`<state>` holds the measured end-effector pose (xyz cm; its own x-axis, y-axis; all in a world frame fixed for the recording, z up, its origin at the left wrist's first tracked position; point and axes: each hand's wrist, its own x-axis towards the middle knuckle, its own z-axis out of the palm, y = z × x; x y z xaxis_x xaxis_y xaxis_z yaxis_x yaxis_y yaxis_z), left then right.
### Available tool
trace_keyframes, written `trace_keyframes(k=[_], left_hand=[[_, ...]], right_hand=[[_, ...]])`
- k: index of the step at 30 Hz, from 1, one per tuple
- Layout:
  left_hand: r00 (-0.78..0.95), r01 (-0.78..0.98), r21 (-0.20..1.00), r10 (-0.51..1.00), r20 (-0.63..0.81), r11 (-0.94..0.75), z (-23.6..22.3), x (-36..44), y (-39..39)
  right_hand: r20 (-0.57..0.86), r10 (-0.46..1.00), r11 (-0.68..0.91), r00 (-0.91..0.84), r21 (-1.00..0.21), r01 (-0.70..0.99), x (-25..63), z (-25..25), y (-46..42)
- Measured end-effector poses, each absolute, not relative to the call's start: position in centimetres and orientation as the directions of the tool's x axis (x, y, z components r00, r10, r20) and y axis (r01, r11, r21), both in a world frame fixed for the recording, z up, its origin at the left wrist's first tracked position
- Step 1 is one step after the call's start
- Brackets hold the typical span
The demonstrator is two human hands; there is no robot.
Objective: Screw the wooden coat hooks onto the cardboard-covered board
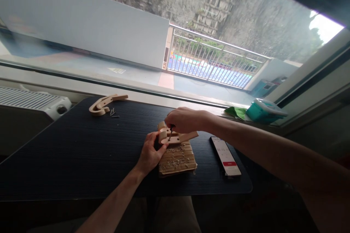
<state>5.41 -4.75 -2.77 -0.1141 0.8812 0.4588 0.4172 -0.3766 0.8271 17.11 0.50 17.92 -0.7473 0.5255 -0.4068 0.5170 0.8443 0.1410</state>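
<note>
My right hand (180, 119) is closed around the handle of a screwdriver (171, 133), whose shaft points down at a hole in a pale wooden hook (175, 139). The hook has a curled end on the left and a straight arm toward the right. My left hand (152, 150) grips that curled end, thumb along its near side. A second wooden piece (161, 125) shows just behind, partly covered by my right hand. Both rest on a board of layered cardboard (177, 158) pitted with small holes. The screwdriver's handle is mostly hidden in my fist.
More curved wooden hooks (102, 105) lie at the table's back left, beside several loose screws (113, 113). A phone (226, 156) showing a timer lies right of the cardboard. A green cloth (235, 113) and teal box (264, 111) sit on the windowsill. A radiator (35, 102) stands left.
</note>
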Motion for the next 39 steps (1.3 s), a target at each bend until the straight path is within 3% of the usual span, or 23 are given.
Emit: trace_keyframes(k=[10,17,29,39], left_hand=[[-0.093,0.418,0.827,0.888,0.45,-0.375,-2.7,5.3,-4.8],[-0.094,0.417,0.828,0.888,0.45,-0.375,-2.9,5.4,-4.8],[-0.09,0.42,0.828,0.89,0.447,-0.373,-2.9,5.4,-4.7],[-0.107,0.415,0.829,0.885,0.453,-0.374,-2.9,5.4,-4.7]], right_hand=[[-0.44,0.627,0.753,-0.643,0.131,0.645,17.6,18.0,0.9],[-0.444,0.541,0.827,-0.714,0.129,0.547,17.7,18.6,0.7],[-0.442,0.638,0.755,-0.63,0.202,0.623,17.1,18.3,0.8],[-0.416,0.56,0.82,-0.716,0.154,0.552,17.5,18.5,0.5]])
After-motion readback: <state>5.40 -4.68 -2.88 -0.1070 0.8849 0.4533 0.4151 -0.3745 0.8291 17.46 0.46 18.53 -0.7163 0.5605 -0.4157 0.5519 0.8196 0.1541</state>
